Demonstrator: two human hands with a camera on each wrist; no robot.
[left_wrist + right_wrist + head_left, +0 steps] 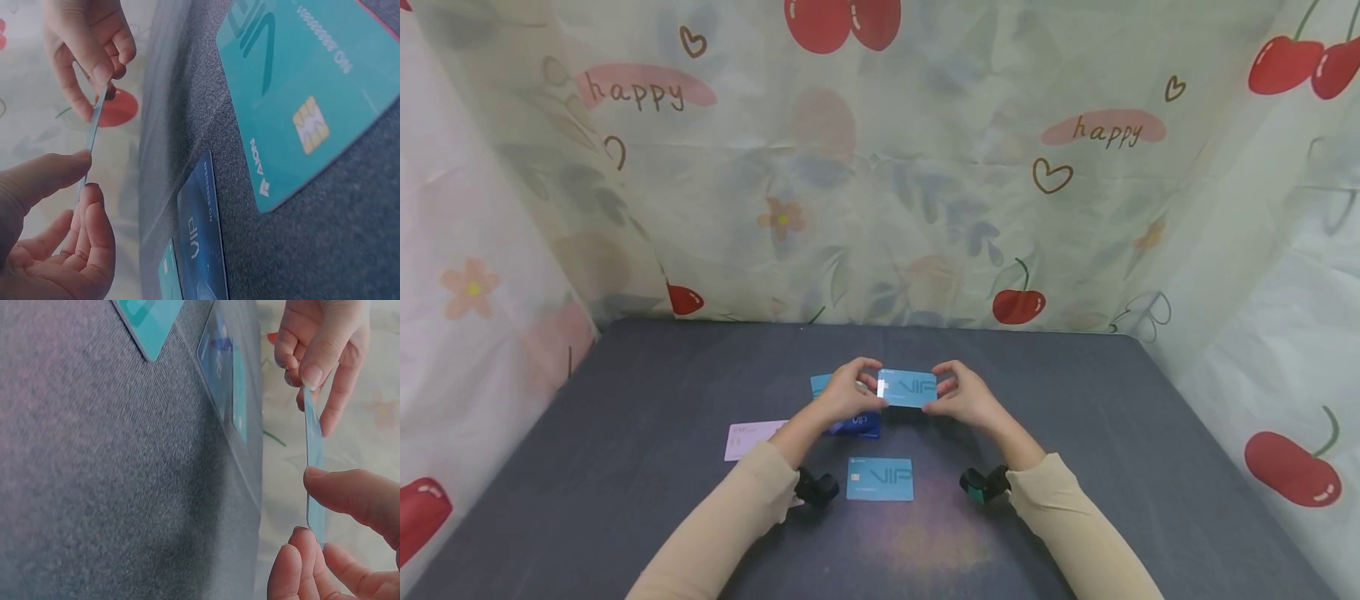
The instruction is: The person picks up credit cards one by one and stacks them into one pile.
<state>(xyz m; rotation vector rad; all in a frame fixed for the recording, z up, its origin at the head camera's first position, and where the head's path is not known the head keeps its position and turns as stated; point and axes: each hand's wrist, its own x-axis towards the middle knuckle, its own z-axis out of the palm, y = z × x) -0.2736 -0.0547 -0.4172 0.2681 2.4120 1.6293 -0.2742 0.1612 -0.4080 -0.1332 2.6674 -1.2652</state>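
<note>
Between both hands, a light blue VIP card (907, 388) is held up above the dark table, its printed face toward the head camera. My left hand (850, 392) pinches its left edge between thumb and fingers. At the opposite edge, my right hand (967, 398) pinches it the same way. Both wrist views show the card nearly edge-on, with the left hand (62, 231) and the right hand (350, 531) gripping its ends. A second light blue VIP card (880, 479) lies flat below, nearer the body; the left wrist view shows its gold chip.
Left of the held card lie a dark blue VIP card (859, 426) and another light blue card (820, 383), both partly covered by my left hand. A pink card (752, 438) lies further left beside my forearm. Patterned cloth (880, 217) hangs behind the table (1075, 400).
</note>
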